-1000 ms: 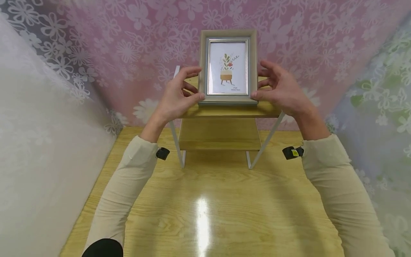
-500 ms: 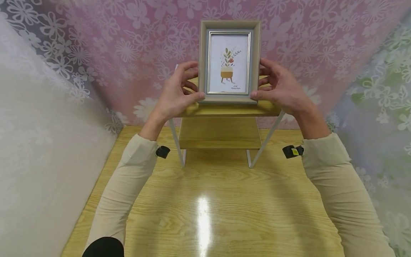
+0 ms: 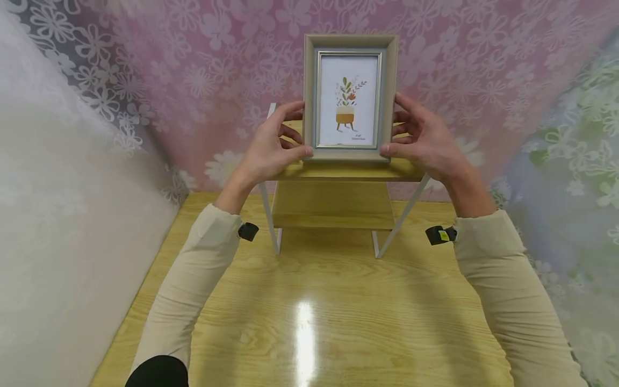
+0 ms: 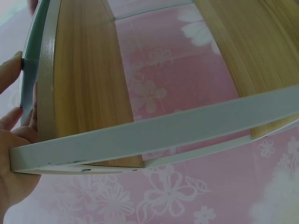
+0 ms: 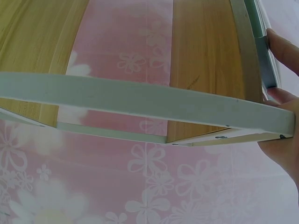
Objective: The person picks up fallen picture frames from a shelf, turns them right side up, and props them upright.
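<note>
A beige and blue-grey picture frame (image 3: 348,86) stands nearly upright on the wooden top board (image 3: 358,170) of a small two-tier shelf. Inside it is a print of a potted plant. My left hand (image 3: 271,148) holds the frame's lower left side, its thumb on the front corner. At the lower right side, my right hand (image 3: 427,141) grips it the same way. Both wrist views catch only the edge of the picture frame (image 4: 29,84), partly hidden by fingers. The tips of the fingers behind the frame are out of sight.
Below the top is a lower wooden board (image 3: 333,204), joined by white metal legs (image 3: 408,207). A pink floral backdrop (image 3: 217,70) hangs behind. Pale walls (image 3: 63,215) close in on both sides, above a wood-grain floor (image 3: 367,317).
The picture frame, leaning further back a second ago, has been tilted up toward vertical. Both hands keep their hold on its lower sides. The whole head view has shifted slightly.
</note>
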The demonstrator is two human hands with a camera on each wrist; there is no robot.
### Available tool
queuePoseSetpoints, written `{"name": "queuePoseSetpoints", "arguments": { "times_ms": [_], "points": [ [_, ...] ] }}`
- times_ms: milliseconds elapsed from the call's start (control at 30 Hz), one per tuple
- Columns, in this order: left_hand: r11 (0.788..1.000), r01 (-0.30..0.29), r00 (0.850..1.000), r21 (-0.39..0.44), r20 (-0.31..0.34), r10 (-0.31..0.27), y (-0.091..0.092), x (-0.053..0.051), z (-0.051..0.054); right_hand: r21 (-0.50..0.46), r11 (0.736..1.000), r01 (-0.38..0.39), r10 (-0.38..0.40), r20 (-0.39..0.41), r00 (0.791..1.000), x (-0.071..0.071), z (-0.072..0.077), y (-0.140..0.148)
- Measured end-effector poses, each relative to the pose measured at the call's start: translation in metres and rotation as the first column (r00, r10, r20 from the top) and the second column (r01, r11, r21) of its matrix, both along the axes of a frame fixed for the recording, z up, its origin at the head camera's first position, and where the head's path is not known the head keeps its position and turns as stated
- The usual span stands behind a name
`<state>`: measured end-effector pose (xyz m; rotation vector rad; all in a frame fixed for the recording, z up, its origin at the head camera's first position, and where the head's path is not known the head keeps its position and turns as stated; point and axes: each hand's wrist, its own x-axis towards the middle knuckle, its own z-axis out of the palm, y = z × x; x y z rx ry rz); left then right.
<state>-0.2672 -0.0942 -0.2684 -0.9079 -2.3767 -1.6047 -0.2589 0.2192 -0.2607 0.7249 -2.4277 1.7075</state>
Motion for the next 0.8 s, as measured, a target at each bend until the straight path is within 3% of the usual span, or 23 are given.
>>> {"name": "queuePoseSetpoints", "arguments": {
  "times_ms": [267, 467, 800],
  "points": [
    [1.0, -0.012, 1.0, -0.011, -0.003, 0.012, -0.0002, -0.0006, -0.0015, 0.059, 0.998, 0.034, -0.031, -0.042, 0.999, 0.0016, -0.001, -0.0012],
    [0.999, -0.021, 1.0, -0.029, -0.017, 0.021, 0.0001, 0.0001, -0.002, 0.035, 0.999, 0.027, -0.025, -0.062, 0.998, 0.0023, -0.0025, -0.0015],
    [1.0, -0.019, 1.0, -0.007, -0.023, 0.018, 0.0001, 0.0, -0.0021, -0.001, 1.0, 0.019, -0.019, -0.026, 0.999, 0.0049, -0.0026, -0.0011]
  ]
}}
